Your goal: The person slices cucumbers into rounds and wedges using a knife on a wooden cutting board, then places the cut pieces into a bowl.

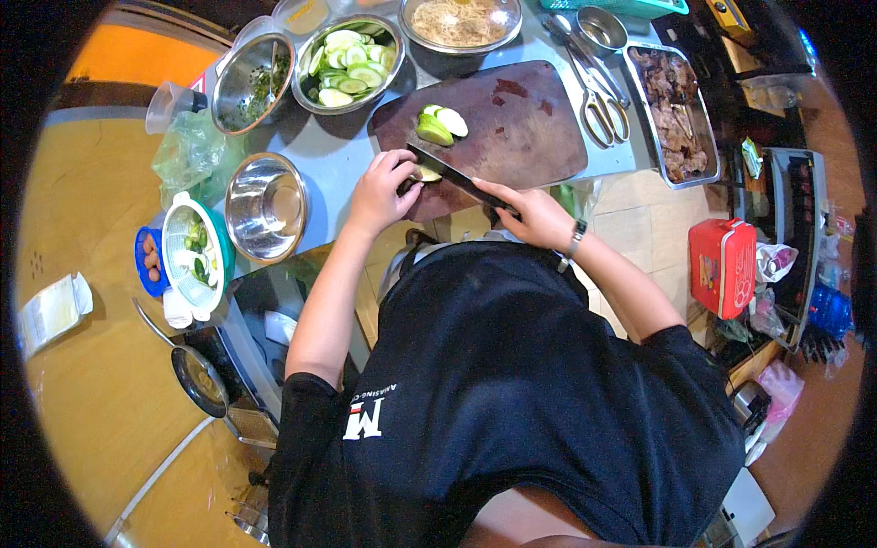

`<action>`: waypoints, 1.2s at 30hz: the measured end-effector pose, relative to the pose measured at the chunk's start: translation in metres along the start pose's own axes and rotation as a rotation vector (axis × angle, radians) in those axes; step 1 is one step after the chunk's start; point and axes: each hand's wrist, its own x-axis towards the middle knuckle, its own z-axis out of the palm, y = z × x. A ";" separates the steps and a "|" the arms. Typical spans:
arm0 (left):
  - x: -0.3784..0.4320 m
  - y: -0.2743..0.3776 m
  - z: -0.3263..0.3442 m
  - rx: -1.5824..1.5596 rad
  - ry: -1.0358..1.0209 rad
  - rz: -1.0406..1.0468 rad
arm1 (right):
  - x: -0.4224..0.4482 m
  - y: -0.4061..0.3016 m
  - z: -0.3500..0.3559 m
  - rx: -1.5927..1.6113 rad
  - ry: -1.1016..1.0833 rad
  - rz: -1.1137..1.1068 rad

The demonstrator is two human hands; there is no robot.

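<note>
My right hand (538, 214) grips the handle of a dark-bladed kitchen knife (455, 175), its blade slanting across the near left part of a brown cutting board (534, 137). Curled beside the blade, my left hand (385, 190) holds a piece of cucumber (429, 175), mostly covered by the fingers and the knife. Just beyond the blade lie several cut cucumber slices (438, 125), leaning together on the board. A steel bowl of cucumber slices (353, 72) stands past the board's far left corner.
An unfilled steel bowl (266, 205) and a colander with cucumber pieces (197, 250) sit at left. Chopped greens fill part of another bowl (250, 85). Noodles (459, 20) stand behind the board. Scissors (599, 113) and a tray of cooked meat (671, 113) lie at right.
</note>
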 end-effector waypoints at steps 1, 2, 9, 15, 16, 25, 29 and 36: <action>0.004 -0.004 -0.002 -0.011 -0.030 0.027 | -0.007 0.000 -0.003 0.057 0.006 0.036; 0.008 -0.008 -0.004 -0.020 -0.062 0.052 | -0.012 -0.003 -0.006 0.117 0.011 0.070; 0.034 -0.013 -0.018 0.013 -0.257 0.176 | -0.013 -0.013 -0.020 0.241 0.189 0.142; 0.045 -0.019 -0.035 -0.009 -0.213 0.182 | -0.018 -0.020 -0.024 0.290 0.288 0.104; 0.051 -0.023 -0.044 -0.014 -0.148 0.176 | -0.022 -0.022 -0.027 0.285 0.271 0.141; 0.108 -0.025 -0.077 0.270 0.317 0.138 | -0.034 -0.009 -0.023 0.278 0.329 0.198; 0.071 0.016 -0.008 0.057 -0.356 0.403 | -0.034 -0.006 -0.025 0.262 0.391 0.166; 0.038 0.013 0.013 -0.015 -0.272 0.217 | -0.025 -0.003 -0.028 0.240 0.336 0.180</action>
